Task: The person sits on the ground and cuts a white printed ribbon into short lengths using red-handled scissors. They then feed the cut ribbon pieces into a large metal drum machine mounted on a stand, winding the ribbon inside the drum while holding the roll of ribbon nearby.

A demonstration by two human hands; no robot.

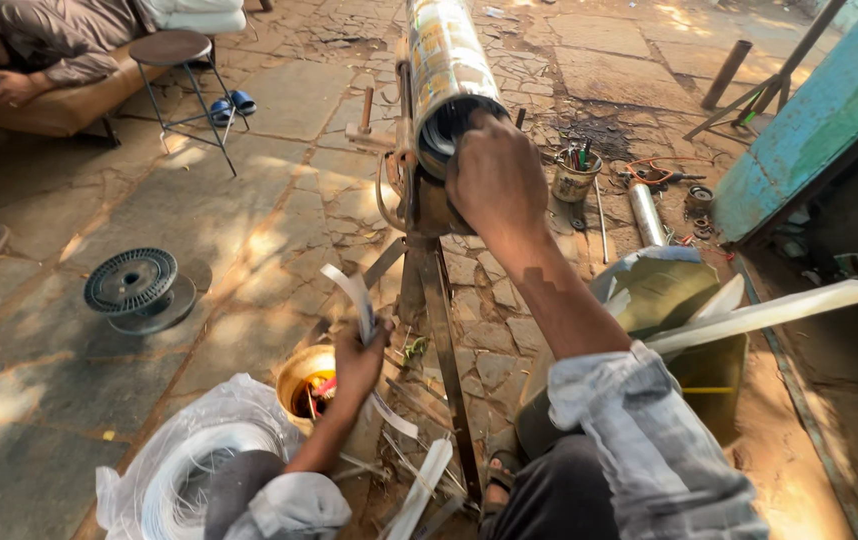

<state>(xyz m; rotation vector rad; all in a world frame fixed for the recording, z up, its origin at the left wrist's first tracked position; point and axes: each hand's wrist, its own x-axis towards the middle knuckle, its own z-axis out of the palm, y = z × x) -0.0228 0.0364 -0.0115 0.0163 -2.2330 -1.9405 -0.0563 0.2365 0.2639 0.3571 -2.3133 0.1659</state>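
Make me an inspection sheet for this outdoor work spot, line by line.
Surface: cracked stone paving, dusty, part sun, part shade.
Job's things: metal cylinder lying on a steel stand; white strips.
Clutter: empty spool, bag of white coiled wire, yellow tub, tin of tools, short metal tube.
Grippers: right hand at the cylinder's open end; left hand holds the strips.
Cables: orange cord on the paving.
Surroundings: stool, blue sandals, person reclining, blue panel.
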